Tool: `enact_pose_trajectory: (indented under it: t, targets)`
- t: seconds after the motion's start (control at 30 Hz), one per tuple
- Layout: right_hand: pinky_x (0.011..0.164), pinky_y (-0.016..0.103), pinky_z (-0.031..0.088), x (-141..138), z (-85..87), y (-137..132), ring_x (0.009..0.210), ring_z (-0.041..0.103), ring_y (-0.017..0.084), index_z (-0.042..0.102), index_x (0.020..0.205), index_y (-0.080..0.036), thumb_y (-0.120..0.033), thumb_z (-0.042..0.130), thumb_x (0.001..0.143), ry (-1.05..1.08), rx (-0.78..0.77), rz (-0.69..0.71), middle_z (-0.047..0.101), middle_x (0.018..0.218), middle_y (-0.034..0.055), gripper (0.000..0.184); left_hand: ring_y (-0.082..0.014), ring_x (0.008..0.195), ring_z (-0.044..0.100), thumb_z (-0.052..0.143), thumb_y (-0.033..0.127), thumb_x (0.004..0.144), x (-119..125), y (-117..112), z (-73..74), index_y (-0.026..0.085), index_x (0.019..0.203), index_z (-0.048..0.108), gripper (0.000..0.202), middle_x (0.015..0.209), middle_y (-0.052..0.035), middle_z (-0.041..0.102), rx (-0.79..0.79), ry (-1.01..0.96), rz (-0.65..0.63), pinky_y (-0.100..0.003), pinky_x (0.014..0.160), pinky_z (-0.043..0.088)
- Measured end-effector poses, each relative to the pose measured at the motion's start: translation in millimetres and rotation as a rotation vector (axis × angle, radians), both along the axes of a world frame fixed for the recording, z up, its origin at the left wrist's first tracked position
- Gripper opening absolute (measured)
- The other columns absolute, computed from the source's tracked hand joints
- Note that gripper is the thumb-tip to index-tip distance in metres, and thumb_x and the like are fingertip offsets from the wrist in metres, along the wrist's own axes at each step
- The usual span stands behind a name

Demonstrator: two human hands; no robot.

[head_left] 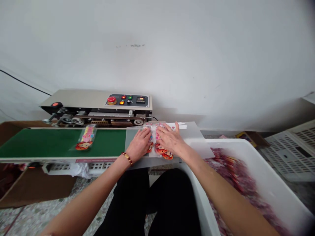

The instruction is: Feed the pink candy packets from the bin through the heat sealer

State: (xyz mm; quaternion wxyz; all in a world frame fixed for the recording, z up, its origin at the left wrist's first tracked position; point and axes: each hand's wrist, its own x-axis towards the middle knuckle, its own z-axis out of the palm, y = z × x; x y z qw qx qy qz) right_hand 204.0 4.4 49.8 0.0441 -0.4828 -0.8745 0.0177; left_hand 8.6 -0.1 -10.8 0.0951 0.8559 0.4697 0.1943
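Observation:
On the grey-white sheet at the conveyor's right end, my left hand (139, 146) lies over a clear plastic packet (149, 148), fingers stretched forward and together. My right hand (169, 139) rests on more clear packets (167, 154) beside it, fingers spread and the thumb raised. These packets show cartoon faces with orange-red hair, and my hands cover part of them. A white strip (180, 126) pokes out beyond my right fingers. Another such packet (85, 137) lies on the green conveyor belt (49, 142), its top edge at the band sealing machine (95, 101).
To the right stands a large white bin (233, 144) holding many reddish packets (236, 177). White plastic crates (290, 154) are farther right. A cardboard box (39, 188) sits below the conveyor on the left. The wall (187, 65) rises close behind the machine.

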Motion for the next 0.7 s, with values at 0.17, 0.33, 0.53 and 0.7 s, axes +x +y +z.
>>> enact_pose_trajectory:
  t: [0.17,0.33,0.53,0.7]
  targets:
    - [0.119,0.076,0.007,2,-4.5,0,0.146,0.039,0.033,0.063,0.134,-0.021,-0.031,0.045,0.103,-0.028,0.006,0.01,0.057,0.15,0.0089,0.038,-0.0309,0.145,0.045,0.044,0.022,0.097,-42,-2,-3.5,0.012,0.133,0.057,0.04,0.15,-0.0197,0.053,0.028,0.037,0.052,-0.055,0.121,0.038]
    - [0.12,0.076,0.007,-20,-12.1,10,0.144,0.042,0.033,0.066,0.132,-0.025,-0.034,0.044,0.104,-0.038,0.023,0.063,0.061,0.146,0.0075,0.037,-0.0331,0.138,0.052,0.049,0.023,0.094,-93,-5,0.3,0.019,0.126,0.063,0.035,0.146,-0.0167,0.058,0.048,0.124,0.225,-0.064,0.12,0.033]
    - [0.118,0.077,0.011,-32,-14.0,11,0.144,0.042,0.034,0.062,0.138,-0.025,-0.035,0.04,0.105,0.025,0.02,0.05,0.061,0.146,0.0092,0.04,-0.0276,0.134,0.058,0.043,0.024,0.1,-54,-9,10.4,0.018,0.13,0.061,0.036,0.138,-0.0157,0.065,0.066,0.027,0.154,-0.058,0.123,0.032]
    - [0.116,0.079,0.009,-1,-6.5,-3,0.146,0.039,0.035,0.059,0.14,-0.022,-0.029,0.039,0.105,0.012,0.054,-0.042,0.055,0.152,0.0114,0.041,-0.0282,0.148,0.042,0.046,0.027,0.1,-2,-4,3.2,0.015,0.148,0.046,0.05,0.155,-0.0181,0.049,-0.009,-0.022,-0.017,-0.055,0.123,0.034]
